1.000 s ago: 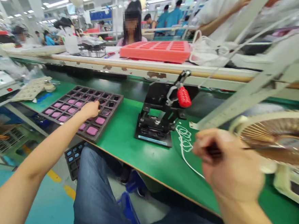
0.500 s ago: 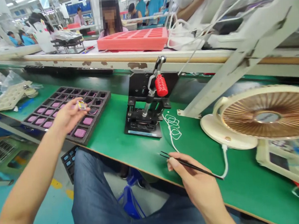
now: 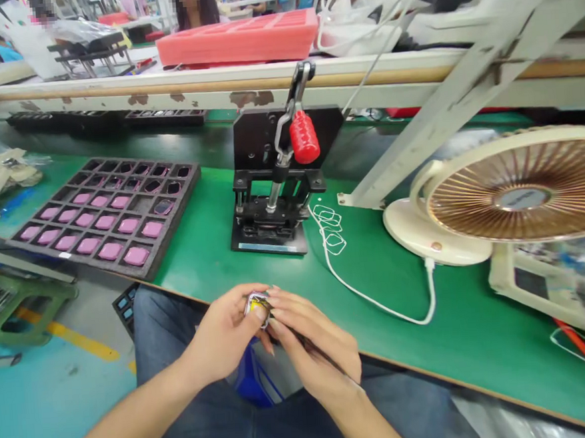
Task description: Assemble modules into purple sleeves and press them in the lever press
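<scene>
Over my lap, just off the front table edge, my left hand (image 3: 218, 341) closes on a small rounded-square part (image 3: 257, 308) with a pale rim and yellow inside, like a watch case. Its thumb presses on the yellow face. My right hand (image 3: 314, 344) meets the same part from the right, fingertips at its edge. Black tweezers (image 3: 327, 360) lie in the right hand, mostly covered by fingers; their tips are hidden. A black foam tray (image 3: 176, 220) to the left holds several pink pieces and several dark-faced ones.
A black toggle press (image 3: 272, 210) with a red handle (image 3: 304, 137) stands mid-table. Thin white loops (image 3: 330, 220) and a white cable lie beside it. On the right are a cream fan (image 3: 424, 236) and a slanted white post (image 3: 415, 110). A pink foam tray (image 3: 235, 43) sits on the shelf.
My left hand has moved right and down from above the tray, bringing the small part to my lap. My right hand has moved left with the tweezers to meet it. The view has dipped.
</scene>
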`<state>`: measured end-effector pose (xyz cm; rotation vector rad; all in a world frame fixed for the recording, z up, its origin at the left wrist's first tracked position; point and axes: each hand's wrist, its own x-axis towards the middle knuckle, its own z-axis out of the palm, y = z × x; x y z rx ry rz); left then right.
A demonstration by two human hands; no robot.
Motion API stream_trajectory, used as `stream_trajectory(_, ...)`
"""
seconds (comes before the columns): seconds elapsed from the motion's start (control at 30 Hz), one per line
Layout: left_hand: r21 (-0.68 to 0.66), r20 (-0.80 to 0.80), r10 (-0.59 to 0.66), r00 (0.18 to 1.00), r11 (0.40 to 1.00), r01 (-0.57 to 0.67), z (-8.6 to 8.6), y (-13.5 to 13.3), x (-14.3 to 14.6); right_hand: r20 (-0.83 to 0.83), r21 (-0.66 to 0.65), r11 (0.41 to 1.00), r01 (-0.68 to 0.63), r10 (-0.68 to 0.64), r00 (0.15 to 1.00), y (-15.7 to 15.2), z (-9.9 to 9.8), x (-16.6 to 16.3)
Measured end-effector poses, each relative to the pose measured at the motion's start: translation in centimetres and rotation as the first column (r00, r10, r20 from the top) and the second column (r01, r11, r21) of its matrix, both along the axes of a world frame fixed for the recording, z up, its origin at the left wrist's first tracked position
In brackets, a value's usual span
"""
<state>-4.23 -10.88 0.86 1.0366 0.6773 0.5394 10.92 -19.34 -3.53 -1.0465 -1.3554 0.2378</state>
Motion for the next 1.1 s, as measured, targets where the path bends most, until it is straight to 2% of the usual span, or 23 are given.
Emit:
stream_trajectory(0.27,0.031,-0.068,0.022,0.997,0.999,-0.02,0.6,-0.4,0.3,0.026,-0.019,1.0,-0.023,0.023,0.999,-0.3,-0.4,0.3)
stream_trajectory(0.6,0.154,-0.176,0.055,0.983,0.988,-0.028,-0.1,-0.8,-0.3,0.071,-0.027,0.998,-0.057,0.059,0.996,-0.6,-0.4,0.5)
stream_trajectory(0.67,0.145,-0.17,0.066,0.983,0.989,-0.041,-0.1,-0.8,-0.3,0.099,-0.022,0.997,-0.07,0.072,0.992,-0.7,-0.5,0.6)
stream_trajectory(0.8,0.012,-0.075,0.049,0.996,0.999,-0.049,0.0,-0.7,-0.1,0.142,-0.01,0.997,-0.082,0.082,0.986,-1.0,-0.7,0.6)
stream_trajectory(0.93,-0.105,0.002,0.06,0.998,0.993,-0.059,0.0,-0.6,0.0,0.14,0.009,1.0,-0.028,0.027,0.99,-1.0,-1.2,0.4)
stream_trajectory(1.1,-0.365,0.172,0.08,0.982,0.931,-0.012,0.1,-0.2,0.1,0.075,0.037,0.994,0.101,-0.104,0.992,-1.1,-1.5,-0.2)
